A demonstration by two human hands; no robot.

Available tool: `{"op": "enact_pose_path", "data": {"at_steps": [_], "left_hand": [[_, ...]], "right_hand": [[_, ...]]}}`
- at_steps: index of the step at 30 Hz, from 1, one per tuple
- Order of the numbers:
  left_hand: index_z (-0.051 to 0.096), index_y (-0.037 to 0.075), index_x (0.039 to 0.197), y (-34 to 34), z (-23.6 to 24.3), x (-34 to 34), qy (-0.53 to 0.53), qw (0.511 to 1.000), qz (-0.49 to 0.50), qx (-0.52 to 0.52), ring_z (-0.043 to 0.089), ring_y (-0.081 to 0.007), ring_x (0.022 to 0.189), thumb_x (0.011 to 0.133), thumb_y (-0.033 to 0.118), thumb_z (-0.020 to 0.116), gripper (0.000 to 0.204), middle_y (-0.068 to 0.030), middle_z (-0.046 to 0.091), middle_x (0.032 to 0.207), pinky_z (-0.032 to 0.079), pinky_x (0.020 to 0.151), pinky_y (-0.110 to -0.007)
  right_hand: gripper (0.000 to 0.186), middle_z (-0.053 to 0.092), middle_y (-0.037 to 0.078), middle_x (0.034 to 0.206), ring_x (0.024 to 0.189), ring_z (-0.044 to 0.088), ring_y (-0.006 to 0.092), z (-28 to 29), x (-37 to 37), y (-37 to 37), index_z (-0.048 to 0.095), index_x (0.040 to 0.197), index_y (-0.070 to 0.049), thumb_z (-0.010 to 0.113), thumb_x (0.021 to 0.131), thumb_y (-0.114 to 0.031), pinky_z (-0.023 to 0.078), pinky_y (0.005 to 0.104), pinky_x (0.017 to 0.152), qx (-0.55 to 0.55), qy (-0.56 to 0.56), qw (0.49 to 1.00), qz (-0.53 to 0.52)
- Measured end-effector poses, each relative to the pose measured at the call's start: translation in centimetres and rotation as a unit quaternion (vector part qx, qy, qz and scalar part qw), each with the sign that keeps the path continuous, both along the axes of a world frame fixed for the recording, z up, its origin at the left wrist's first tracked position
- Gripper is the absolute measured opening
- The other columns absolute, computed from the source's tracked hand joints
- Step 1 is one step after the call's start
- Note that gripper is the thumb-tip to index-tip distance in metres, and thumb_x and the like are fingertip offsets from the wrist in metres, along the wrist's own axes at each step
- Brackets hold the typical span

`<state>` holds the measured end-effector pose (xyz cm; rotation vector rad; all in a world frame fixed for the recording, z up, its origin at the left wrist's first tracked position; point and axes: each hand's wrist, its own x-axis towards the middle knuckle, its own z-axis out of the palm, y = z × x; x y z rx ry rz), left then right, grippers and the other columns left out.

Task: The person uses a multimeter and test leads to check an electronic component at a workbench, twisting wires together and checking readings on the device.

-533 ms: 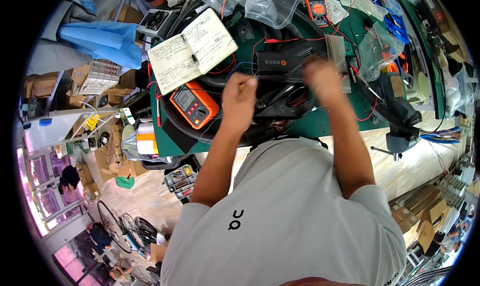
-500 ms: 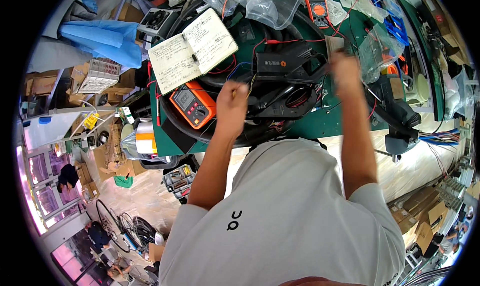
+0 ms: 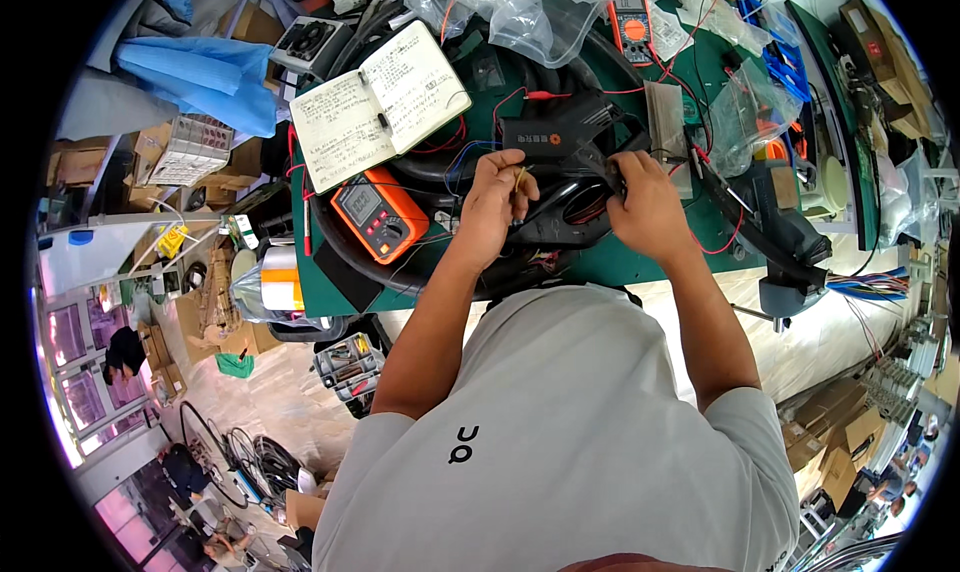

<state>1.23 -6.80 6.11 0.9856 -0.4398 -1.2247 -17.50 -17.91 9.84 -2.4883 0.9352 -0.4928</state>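
Observation:
A black plastic housing (image 3: 540, 140) with an orange mark lies across the middle of the bench, above another black shell (image 3: 560, 230) with an opening. At its left end my left hand (image 3: 490, 210) has its fingers curled, pinching a thin yellow wire (image 3: 520, 177). My right hand (image 3: 645, 207) is closed at the right end of the housing. Its fingers press on a dark piece there whose kind I cannot make out. Blue wires (image 3: 462, 157) run to the housing from the left. An orange multimeter (image 3: 380, 214) lies left of my left hand.
An open notebook (image 3: 380, 107) with pens lies at the back left. A second multimeter (image 3: 631, 22) and plastic bags (image 3: 510, 12) lie along the back. Thick black cables coil around the housing. A black charging connector (image 3: 790, 292) with loose coloured wires hangs at the bench's right edge.
My right hand has come down and leftward to the right end of the housing. My left hand has moved slightly right and lower, its fingers turned toward the housing.

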Motion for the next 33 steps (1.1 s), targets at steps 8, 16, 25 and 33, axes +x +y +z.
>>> {"op": "enact_pose_path", "data": {"at_steps": [8,16,25,33], "left_hand": [[0.05,0.004,0.1,-0.2,-0.8,-0.1,-0.129,0.991,-0.041,0.002,0.047,-0.0086,0.067,0.098,0.018,0.044,0.015,-0.0034,0.054,0.083,0.042,0.063,-0.023],[0.049,0.002,0.101,-0.3,-0.2,-0.5,-0.12,0.993,-0.022,0.0,0.053,-0.0123,0.072,0.097,0.02,0.05,0.018,-0.0048,0.055,0.085,0.048,0.069,-0.027],[0.053,0.002,0.1,-0.5,0.4,-0.8,-0.12,0.993,-0.014,0.01,0.054,-0.012,0.074,0.096,0.018,0.053,0.017,-0.0044,0.054,0.086,0.048,0.07,-0.028],[0.053,0.001,0.097,-0.3,0.2,-0.6,-0.068,0.997,0.003,0.034,0.057,-0.0131,0.067,0.096,0.02,0.054,0.02,-0.0066,0.058,0.081,0.053,0.062,-0.028]], "right_hand": [[0.038,0.055,0.017,0.093,0.091,0.055,0.0359,-0.9,0.8,1.8,0.053,0.101,-0.002,0.065,0.065,-0.006,0.044,0.0443,0.08,-0.042,0.024,0.999,0.018],[0.036,0.056,0.018,0.092,0.09,0.056,0.0362,-1.3,0.9,2.2,0.054,0.099,-0.001,0.065,0.066,-0.008,0.045,0.0445,0.079,-0.04,0.04,0.998,0.01],[0.034,0.055,0.016,0.09,0.088,0.056,0.0355,-1.2,1.1,2.3,0.054,0.097,-0.002,0.064,0.065,-0.007,0.045,0.0442,0.076,-0.044,0.037,0.998,0.021],[0.035,0.055,0.017,0.09,0.088,0.055,0.0356,-1.5,1.3,2.2,0.054,0.099,-0.002,0.063,0.065,-0.007,0.044,0.0442,0.077,-0.039,0.038,0.998,0.013]]}}
